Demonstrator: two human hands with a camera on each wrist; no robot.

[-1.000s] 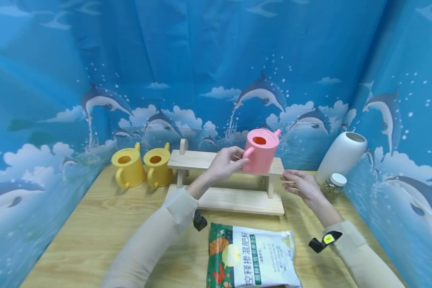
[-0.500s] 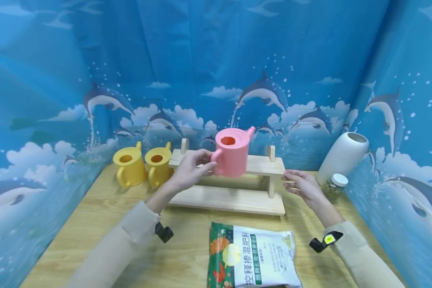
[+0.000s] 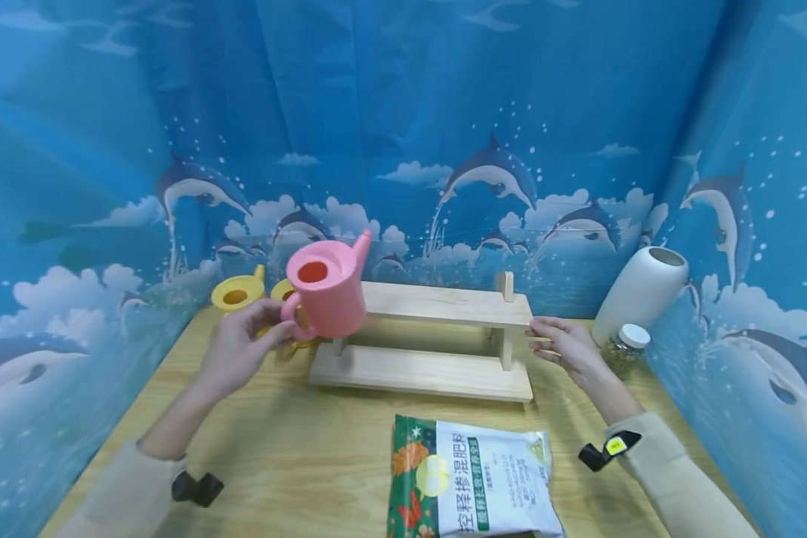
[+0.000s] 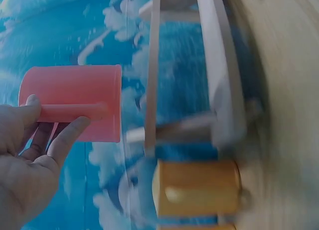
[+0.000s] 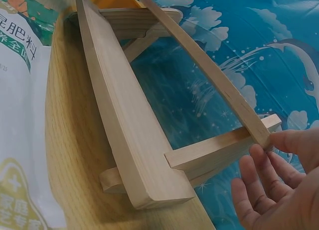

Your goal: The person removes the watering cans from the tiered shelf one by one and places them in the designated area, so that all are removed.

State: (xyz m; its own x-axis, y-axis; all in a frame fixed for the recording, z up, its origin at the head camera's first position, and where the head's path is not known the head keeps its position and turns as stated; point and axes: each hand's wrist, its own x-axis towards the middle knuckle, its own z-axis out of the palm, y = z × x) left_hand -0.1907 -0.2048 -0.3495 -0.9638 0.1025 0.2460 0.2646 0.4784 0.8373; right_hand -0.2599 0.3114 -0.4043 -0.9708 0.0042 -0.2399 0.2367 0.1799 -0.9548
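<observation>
My left hand (image 3: 238,347) grips the handle of a pink watering can (image 3: 332,299), lifted in the air in front of the left end of a two-tier wooden shelf (image 3: 444,302). In the left wrist view the thumb and fingers close around the handle of the pink can (image 4: 75,85). At the shelf's right end, my right hand (image 3: 568,347) pinches the corner of the upper board between thumb and forefinger, as the right wrist view shows on the board's tip (image 5: 256,130). Two yellow watering cans (image 3: 237,290) stand at the left, partly hidden behind the left hand and pink can.
A white vase (image 3: 635,291) and a glass jar with a white lid (image 3: 625,347) stand at the right. A white and green fertilizer bag (image 3: 474,478) lies on the wooden table (image 3: 296,448) before the shelf. Dolphin-print curtains (image 3: 403,112) enclose the table.
My left hand has carried the pink watering can leftward from above the shelf's right side to its left end, and the can now tilts slightly. My right hand stays at the shelf corner.
</observation>
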